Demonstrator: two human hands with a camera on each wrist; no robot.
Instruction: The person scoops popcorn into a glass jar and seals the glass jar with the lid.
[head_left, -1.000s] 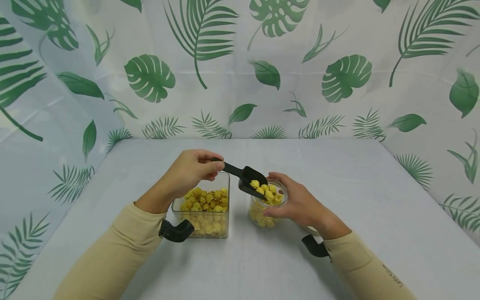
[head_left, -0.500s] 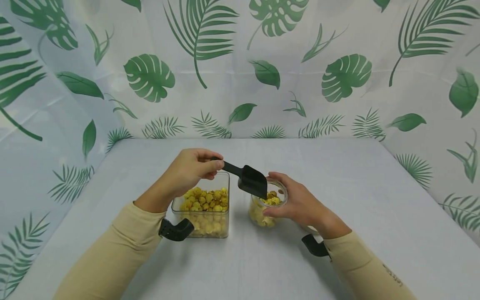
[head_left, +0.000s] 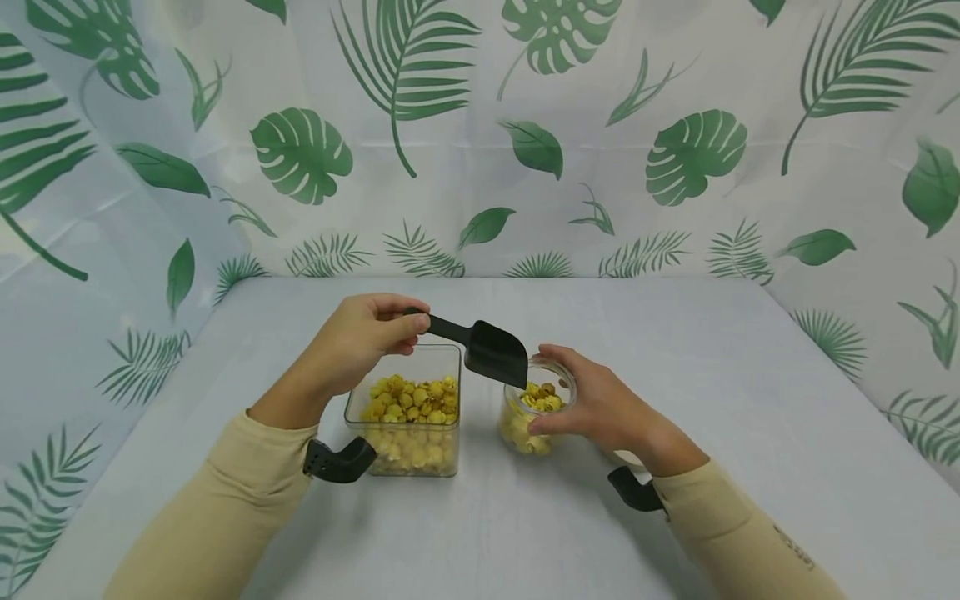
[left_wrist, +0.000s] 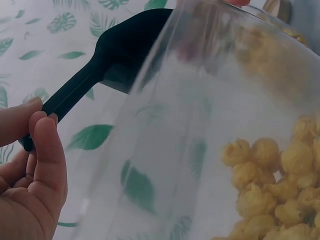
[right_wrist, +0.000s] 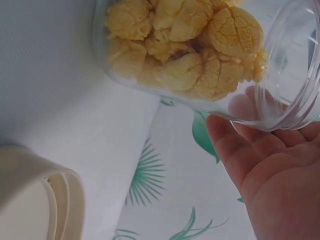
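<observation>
**user_A:** ok so what's on the table point(head_left: 675, 350) here? biggest stuff first pls

**user_B:** Grey tabletop, with a leaf-print curtain point(head_left: 480, 133) hung round the back and both sides. Biggest thing sitting on it is the square clear tub point(head_left: 408, 412), near the middle, a bit left. It holds yellow popcorn point(head_left: 411, 398) roughly up to half its height. Just to the right of it stands a small round jar point(head_left: 536, 408), also clear, with the same yellow stuff inside nearly to the rim.

**user_A:** and the hands?

**user_B:** The person's right hand point(head_left: 600, 408) is wrapped round the jar from the right side, fingers curled on the glass; the wrist view shows them through the jar wall point(right_wrist: 250, 107). The left hand point(head_left: 360, 342) hovers above the tub's back edge and pinches the handle end of a black scoop point(head_left: 487, 350) between thumb and fingers. Its bowl hangs over the gap between tub and jar, tipped down toward the jar mouth, just above the rim. Can't tell if it touches the glass.

**user_A:** anything smaller?

**user_B:** A black clip on each beige sleeve near the wrist, left point(head_left: 337, 460) and right point(head_left: 633, 490).
</observation>
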